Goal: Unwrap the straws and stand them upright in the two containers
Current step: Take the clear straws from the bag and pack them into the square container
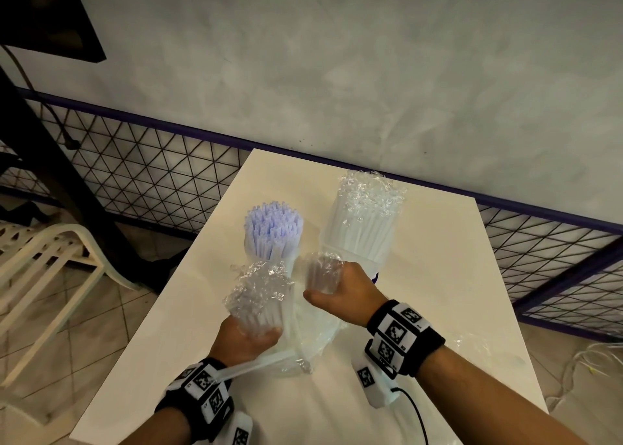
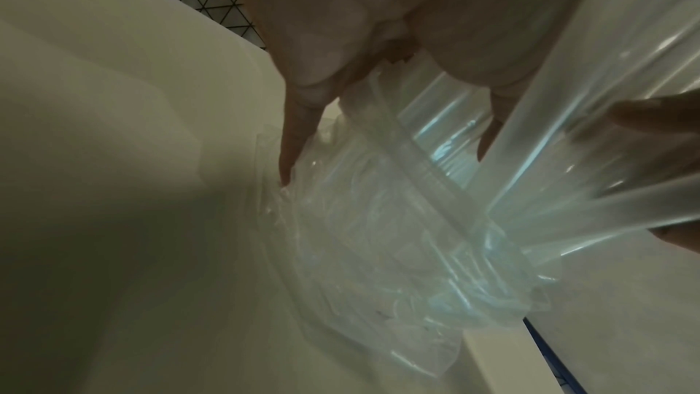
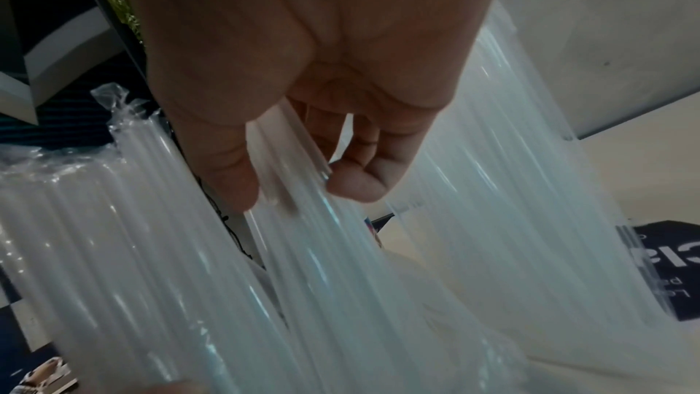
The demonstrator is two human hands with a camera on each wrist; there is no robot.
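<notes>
On the white table [image 1: 438, 276] two containers stand side by side. The left container [image 1: 286, 259] holds bare lilac-white straws [image 1: 273, 228] upright. The right container [image 1: 371, 269] is packed with straws in clear wrap [image 1: 364, 218]. My left hand [image 1: 259, 335] grips a thick bundle of wrapped straws [image 1: 259, 296], which points up and away. My right hand [image 1: 323, 286] grips a smaller handful of wrapped straws [image 1: 320, 271]; in the right wrist view its thumb and fingers [image 3: 356, 187] pinch them. A clear plastic bag [image 1: 313, 333] lies crumpled between both hands and shows as that bag [image 2: 378, 250] under the left palm.
A loose piece of clear wrap [image 1: 478, 343] lies near the table's right edge. A white plastic chair [image 1: 50, 262] stands on the floor to the left. A wire mesh fence [image 1: 151, 164] and a grey wall run behind the table.
</notes>
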